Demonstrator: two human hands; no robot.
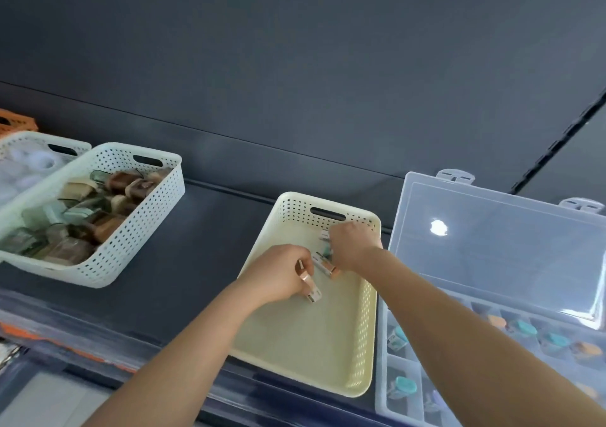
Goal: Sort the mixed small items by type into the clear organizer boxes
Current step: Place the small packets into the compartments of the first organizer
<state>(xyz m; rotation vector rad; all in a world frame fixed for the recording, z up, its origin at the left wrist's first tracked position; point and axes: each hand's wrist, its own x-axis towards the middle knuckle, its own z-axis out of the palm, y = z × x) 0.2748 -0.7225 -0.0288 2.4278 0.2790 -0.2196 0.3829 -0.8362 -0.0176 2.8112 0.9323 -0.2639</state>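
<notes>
L hand [282,274]: centre of frame, inside the cream basket [370,328]. Fingers curled round a couple of small pieces [310,287], one copper-coloured, one white w/ a printed edge. Firm grasp, knuckles up.
R hand [354,246]: just right of the L, toward the basket's far end near the handle slot. Curled knuckles-up over a few loose bits [329,266]. Fingertips hidden, so can't tell if it's actually got hold of any.
Loose bits: white, teal and orange, lying on the basket floor betw. the two hands and touching the R hand's edge. Rest of the floor shows bare cream plastic.
Cream basket: perforated walls, sits on the dark table [196,246], centre to lower centre of frame, just beside the organizer.
Organizer box [382,377]: clear plastic, lower right. Compartments hold teal-capped pieces [405,385] and, further right, orange ones [588,349]. Contents blurry.
Lid [492,256]: open, tilted up behind the compartments at right of frame, w/ a bright glare spot on it.
White basket [137,230]: left of frame, well apart from the cream one. Heaped w/ mixed brown, tan and greenish items, too blurred to name.
Second white basket [19,139]: far left behind it, w/ pale stuff inside.
Orange basket [16,125]: upper-left edge, only a corner showing.
</notes>
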